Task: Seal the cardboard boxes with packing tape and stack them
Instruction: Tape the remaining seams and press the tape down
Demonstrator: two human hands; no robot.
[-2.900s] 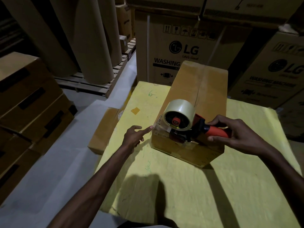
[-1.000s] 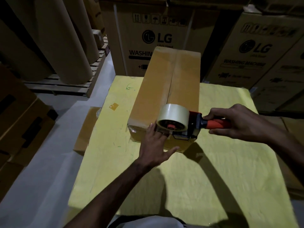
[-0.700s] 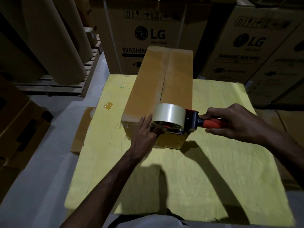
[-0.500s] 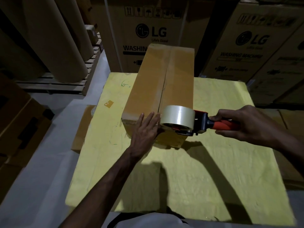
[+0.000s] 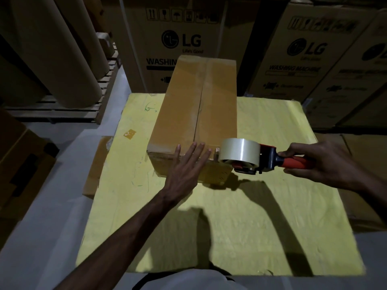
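Your cardboard box (image 5: 188,114) lies lengthwise on the yellow worktop (image 5: 251,227), its top flaps closed and meeting along a centre seam; what it holds cannot be seen. Your left hand (image 5: 186,170) lies flat against the box's near end, its fingers (image 5: 196,150) straight and spread, tips over the near top edge, grasping nothing. Your right hand (image 5: 320,164) has its fingers curled round the orange handle of the tape dispenser (image 5: 261,162). The dispenser's tape roll (image 5: 238,150) sits at the box's near right corner, just beside your left fingertips. Whether tape joins roll and box cannot be told. The worktop shows green pen marks and a small scrap of tape (image 5: 129,134) left of the box. A flat piece of cardboard (image 5: 94,164) lies at the worktop's left edge, above the grey floor (image 5: 41,237). Behind the worktop stand large LG washing-machine cartons (image 5: 180,40), closed. At far left, tall brown paper rolls (image 5: 69,59) stand on a wooden pallet (image 5: 102,101), and stacked brown boxes (image 5: 18,164) sit nearer you. Lighting is dim.
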